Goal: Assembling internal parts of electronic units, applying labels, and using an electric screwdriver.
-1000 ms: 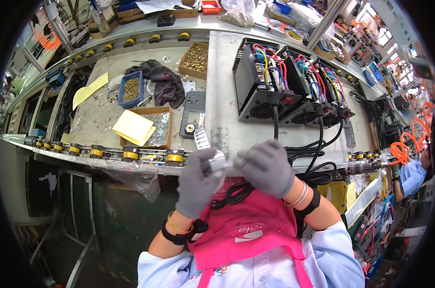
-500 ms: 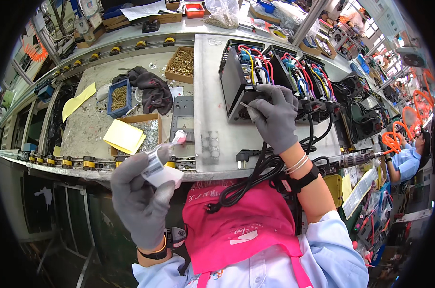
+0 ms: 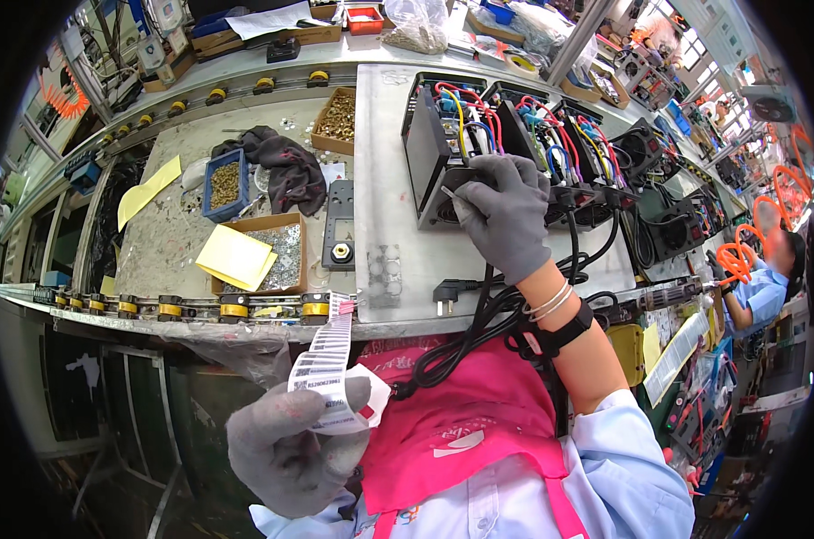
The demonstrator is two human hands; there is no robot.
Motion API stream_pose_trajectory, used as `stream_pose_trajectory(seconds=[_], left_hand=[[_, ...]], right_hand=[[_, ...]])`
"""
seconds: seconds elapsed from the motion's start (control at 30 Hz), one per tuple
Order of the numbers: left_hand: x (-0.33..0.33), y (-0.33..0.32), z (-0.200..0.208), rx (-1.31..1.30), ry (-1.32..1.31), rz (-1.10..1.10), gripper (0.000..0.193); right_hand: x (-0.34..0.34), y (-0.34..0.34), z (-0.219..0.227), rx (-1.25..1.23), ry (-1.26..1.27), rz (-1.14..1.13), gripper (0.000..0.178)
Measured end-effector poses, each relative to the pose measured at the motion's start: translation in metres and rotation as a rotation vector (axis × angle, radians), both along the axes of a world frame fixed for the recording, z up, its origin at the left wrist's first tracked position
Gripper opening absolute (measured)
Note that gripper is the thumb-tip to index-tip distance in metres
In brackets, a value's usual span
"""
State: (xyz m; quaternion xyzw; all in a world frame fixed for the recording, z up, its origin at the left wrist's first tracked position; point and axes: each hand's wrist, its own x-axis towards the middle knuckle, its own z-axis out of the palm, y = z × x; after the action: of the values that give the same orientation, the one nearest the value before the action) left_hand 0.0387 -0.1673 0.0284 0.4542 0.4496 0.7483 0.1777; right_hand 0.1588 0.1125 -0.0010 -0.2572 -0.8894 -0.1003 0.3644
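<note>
My left hand (image 3: 290,454), in a grey glove, is closed on a curled strip of white barcode labels (image 3: 321,359). The strip rises from the fingers over the front edge of the bench. My right hand (image 3: 506,216), also gloved, is pinched at the front of the leftmost black metal unit (image 3: 425,157), which has an open top and coloured wires. A thin pale sliver shows at its thumb tip, too small to name. Beside this unit stand similar ones with red, blue and yellow wires. Black power cables (image 3: 488,337) hang below my right wrist, one ending in a plug (image 3: 452,292).
Left of the units' grey board (image 3: 384,180) are a blue bin (image 3: 224,187) and cardboard boxes of small metal parts (image 3: 337,121), a dark cloth (image 3: 294,175) and yellow paper (image 3: 236,254). A roller rail (image 3: 182,308) lines the bench front. Another person (image 3: 766,278) works at far right.
My left hand has come down toward me, and the label strip now stretches out longer from it. The board and units have shifted slightly left, my right hand with them.
</note>
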Motion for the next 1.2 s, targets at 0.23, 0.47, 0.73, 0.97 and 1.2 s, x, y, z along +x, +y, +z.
stream_pose_trajectory(seconds=[0.23,0.47,0.73,0.97,1.2], left_hand=[[0.0,0.002,-0.01,0.009,-0.019,0.003,0.059],[0.005,0.003,-0.001,0.001,-0.104,-0.033,0.058],[0.002,-0.001,-0.008,-0.046,-0.069,-0.035,0.057],[0.003,-0.006,-0.009,-0.086,-0.059,-0.04,0.057],[0.006,-0.008,-0.012,-0.136,-0.066,-0.036,0.057]], right_hand=[[0.0,0.003,-0.005,-0.007,0.009,0.009,0.009],[-0.005,-0.001,-0.003,0.01,0.004,-0.033,0.009],[-0.006,-0.003,0.0,0.044,-0.035,-0.064,0.008],[-0.008,-0.004,-0.002,0.057,-0.034,-0.08,0.009],[-0.008,-0.001,-0.007,0.068,0.017,-0.071,0.009]])
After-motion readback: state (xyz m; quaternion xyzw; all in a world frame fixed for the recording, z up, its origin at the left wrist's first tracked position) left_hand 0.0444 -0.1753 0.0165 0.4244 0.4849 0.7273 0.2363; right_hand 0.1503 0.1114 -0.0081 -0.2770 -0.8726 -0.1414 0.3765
